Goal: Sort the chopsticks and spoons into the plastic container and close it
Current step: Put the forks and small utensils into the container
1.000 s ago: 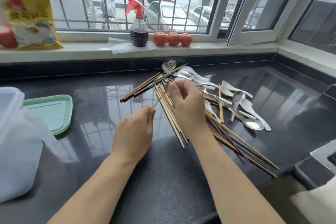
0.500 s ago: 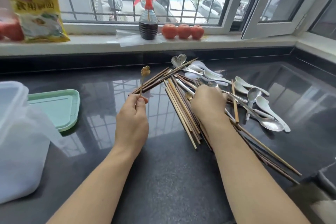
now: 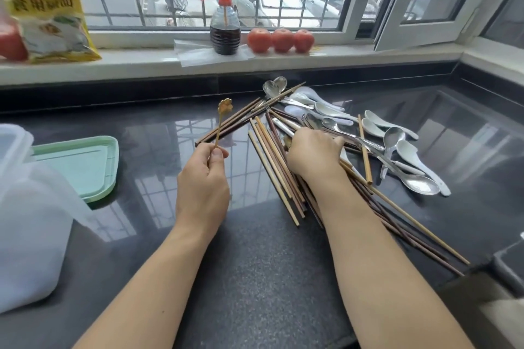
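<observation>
Gold spoon (image 3: 224,106) unchanged, pinched upright by left hand (image 3: 202,188); right hand (image 3: 313,154) still grips chopsticks (image 3: 273,167).

We see a glossy black speckled stone surface (image 3: 255,286) that mirrors the pale window grid. On it the long wooden chopsticks (image 3: 272,167) run from light tan to dark reddish brown, and the heap of metal and ceramic spoons (image 3: 397,144) mixes bright silver with milky white. A small gold spoon with a flower-shaped bowl (image 3: 224,110) shows a dull yellow. The flat plastic lid (image 3: 82,167) is mint green; the tall plastic container (image 3: 28,221) is cloudy translucent white. On the white sill stand a clear spray bottle with a red trigger and dark brown liquid (image 3: 224,22), three red tomatoes (image 3: 280,40) and a yellow printed bag with a red label (image 3: 48,14).
</observation>
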Tool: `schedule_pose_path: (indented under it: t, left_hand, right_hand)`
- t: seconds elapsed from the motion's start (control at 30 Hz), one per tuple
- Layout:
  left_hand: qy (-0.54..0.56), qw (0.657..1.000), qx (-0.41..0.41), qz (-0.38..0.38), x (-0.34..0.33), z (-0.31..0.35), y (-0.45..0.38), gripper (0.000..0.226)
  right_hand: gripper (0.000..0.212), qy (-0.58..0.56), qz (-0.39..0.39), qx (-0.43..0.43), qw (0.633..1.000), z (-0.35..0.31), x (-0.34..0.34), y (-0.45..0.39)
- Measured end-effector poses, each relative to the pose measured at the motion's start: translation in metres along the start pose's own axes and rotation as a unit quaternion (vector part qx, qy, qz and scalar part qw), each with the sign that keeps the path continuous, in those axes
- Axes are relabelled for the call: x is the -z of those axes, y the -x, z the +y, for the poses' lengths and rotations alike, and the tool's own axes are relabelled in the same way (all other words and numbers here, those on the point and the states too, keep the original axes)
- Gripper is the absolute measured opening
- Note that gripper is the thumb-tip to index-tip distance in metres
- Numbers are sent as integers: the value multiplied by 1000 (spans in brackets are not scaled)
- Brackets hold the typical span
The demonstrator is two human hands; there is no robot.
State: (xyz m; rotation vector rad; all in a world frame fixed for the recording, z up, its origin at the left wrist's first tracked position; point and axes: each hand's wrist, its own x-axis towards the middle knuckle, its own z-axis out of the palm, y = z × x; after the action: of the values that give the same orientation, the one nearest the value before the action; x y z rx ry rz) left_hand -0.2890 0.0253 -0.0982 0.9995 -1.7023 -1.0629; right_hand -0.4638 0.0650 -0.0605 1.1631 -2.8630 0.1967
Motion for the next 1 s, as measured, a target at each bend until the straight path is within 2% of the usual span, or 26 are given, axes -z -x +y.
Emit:
schedule_pose_path:
  t: [0.07, 0.13, 0.23, 0.3, 0.4, 0.47, 0.57, 0.63, 0.7, 0.73, 0.8, 0.83, 0.9, 1.0]
  left_hand:
    - [-2, 1000, -2, 1, 0, 0, 1, 25]
    - [-5, 1000, -2, 1, 1, 0, 1, 25]
    - [-2, 1000, -3, -9, 3, 2, 1, 24]
    - [-13, 1000, -4, -8, 2, 4, 0, 25]
    - [-23, 1000, 7, 7, -2, 2, -4, 26]
    - [-39, 999, 14, 17, -2, 2, -1, 25]
    - [-74, 996, 53, 26, 9, 16, 7, 28]
    - [-28, 997, 68, 35, 33, 48, 15, 40]
    - [53, 997, 41, 26, 79, 81, 28, 52]
    - [50, 998, 5, 31, 109, 94, 38, 54]
    - [-29, 994, -52, 87, 172, 108, 60, 52]
    - [-82, 986, -53, 132, 202, 107, 68, 51]
    - [-180, 962, -11, 206, 249, 97, 79, 47]
    - [-274, 931, 67, 233, 281, 76, 88, 36]
  right_hand:
    - [23, -23, 21, 17, 999, 7, 0, -5]
    - [24, -109, 80, 56, 989, 15, 4, -7]
    - [19, -270, 173, 92, 943, 25, 15, 5]
    - [18, -375, 146, 98, 910, 20, 20, 15]
    - [18, -552, 37, 112, 826, 1, 23, 28]
    - [15, -603, -4, 135, 786, -12, 19, 36]
    - [13, -593, 12, 159, 789, -23, 5, 43]
    - [12, -580, 20, 171, 796, -30, -1, 47]
    - [11, -577, 16, 188, 795, -38, -4, 57]
    - [11, -577, 9, 199, 792, -45, -4, 64]
    - [14, -556, -8, 234, 797, -63, 0, 78]
    - [15, -534, -13, 257, 805, -77, 5, 86]
    - [18, -492, -21, 296, 818, -111, 21, 98]
    - [22, -486, -61, 304, 817, -176, 49, 103]
